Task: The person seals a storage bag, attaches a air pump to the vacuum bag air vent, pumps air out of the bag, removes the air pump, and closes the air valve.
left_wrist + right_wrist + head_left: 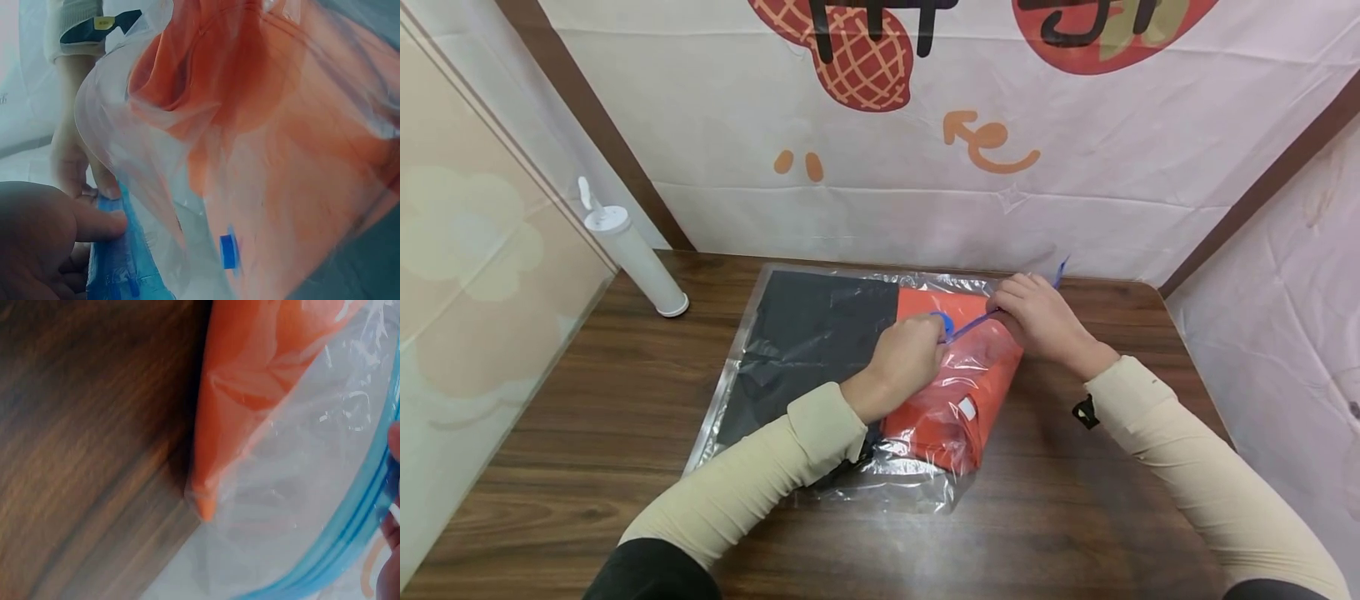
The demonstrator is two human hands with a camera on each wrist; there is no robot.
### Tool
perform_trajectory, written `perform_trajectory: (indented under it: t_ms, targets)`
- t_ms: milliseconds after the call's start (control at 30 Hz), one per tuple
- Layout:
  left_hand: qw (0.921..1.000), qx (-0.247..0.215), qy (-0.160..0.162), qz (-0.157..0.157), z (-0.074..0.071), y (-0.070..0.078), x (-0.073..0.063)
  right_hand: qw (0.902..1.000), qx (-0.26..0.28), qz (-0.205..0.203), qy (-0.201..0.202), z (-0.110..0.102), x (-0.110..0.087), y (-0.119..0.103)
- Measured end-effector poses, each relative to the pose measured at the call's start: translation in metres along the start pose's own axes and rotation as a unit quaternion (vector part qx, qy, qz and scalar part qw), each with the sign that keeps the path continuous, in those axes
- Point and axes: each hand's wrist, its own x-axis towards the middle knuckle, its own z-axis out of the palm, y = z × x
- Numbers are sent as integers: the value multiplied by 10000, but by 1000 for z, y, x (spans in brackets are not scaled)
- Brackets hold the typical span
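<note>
A clear plastic zip storage bag (820, 492) lies on the table with folded orange cloth (917, 417) and black cloth (820, 312) inside. My left hand (906, 354) pinches the bag's blue zip edge (967, 326) above the orange cloth. In the left wrist view, the left thumb (103, 224) presses along this blue strip. Farther right on the same edge, my right hand (1037, 317) grips it, and a blue end sticks out past the fingers. Only its fingertips show at the border of the right wrist view. A blue valve (229, 251) sits on the bag's clear film.
A white cylinder (638, 262) with a handle on top, like a hand pump, stands at the back left of the wooden table (587, 425). Printed cloth walls (887, 217) close off the back and both sides.
</note>
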Motion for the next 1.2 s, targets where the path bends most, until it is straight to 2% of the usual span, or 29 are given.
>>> perform_trajectory:
  t_ms: [233,733,1200]
  targets:
    - [10000,-15,42,32,0,-1,-2,9989,181,379,194,-9,-8,11]
    - [10000,13,25,39,2,0,0,9993,67,330,191,-4,-13,14]
    - [10000,47,3,31,1,1,1,9989,-87,418,-194,-15,-14,21]
